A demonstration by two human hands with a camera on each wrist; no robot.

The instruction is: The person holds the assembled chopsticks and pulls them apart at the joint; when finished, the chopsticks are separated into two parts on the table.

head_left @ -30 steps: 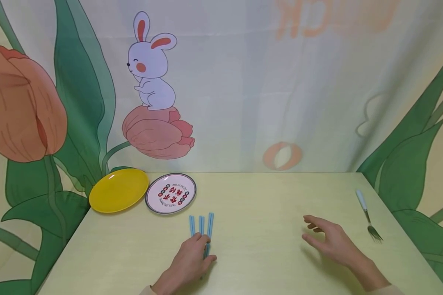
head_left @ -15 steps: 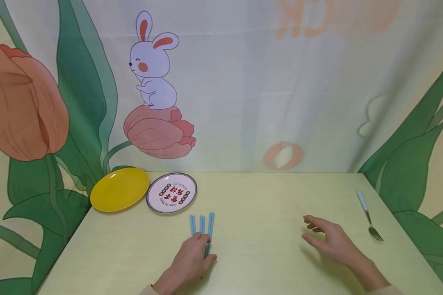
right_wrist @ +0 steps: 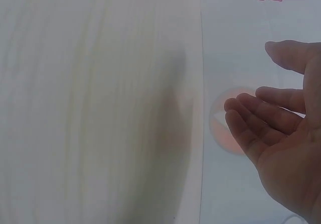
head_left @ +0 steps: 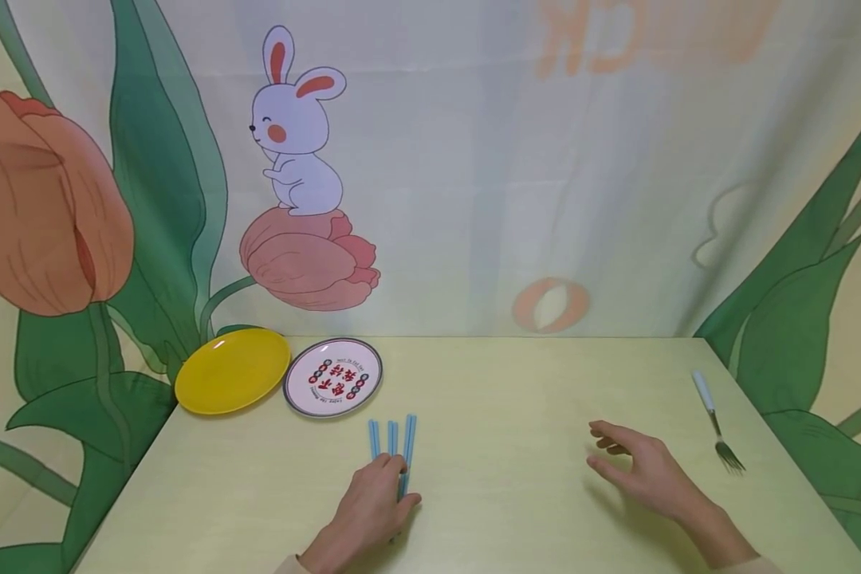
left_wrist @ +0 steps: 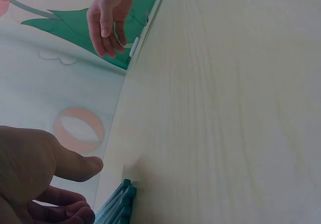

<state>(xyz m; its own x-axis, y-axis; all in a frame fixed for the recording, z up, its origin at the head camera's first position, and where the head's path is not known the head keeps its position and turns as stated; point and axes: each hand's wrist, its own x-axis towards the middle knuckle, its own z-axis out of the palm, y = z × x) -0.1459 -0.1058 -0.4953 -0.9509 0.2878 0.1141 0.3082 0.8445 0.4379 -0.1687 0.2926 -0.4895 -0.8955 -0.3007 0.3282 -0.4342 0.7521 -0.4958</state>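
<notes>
Left hand point(head_left: 371, 502) over the blue chopsticks point(head_left: 410, 434), right hand point(head_left: 646, 470) free above the table point(head_left: 505, 462)!
Far left, a yellow plate point(head_left: 233, 371), and just beside it a white plate point(head_left: 333, 378) with red lettering. Nearer, the left hand sits over the chopsticks, fingers relaxed, thumb clear: no grip on show, though whether the fingertips touch is hidden. Those chopsticks lie in pairs, slightly fanned, on the table. Across to the right hand, loosely spread, nothing in it. And on the far right, the fork point(head_left: 707, 400), untouched! The plates look settled; the chopsticks seem only partly dealt with, not lifted; how much is left, you cannot tell.
</notes>
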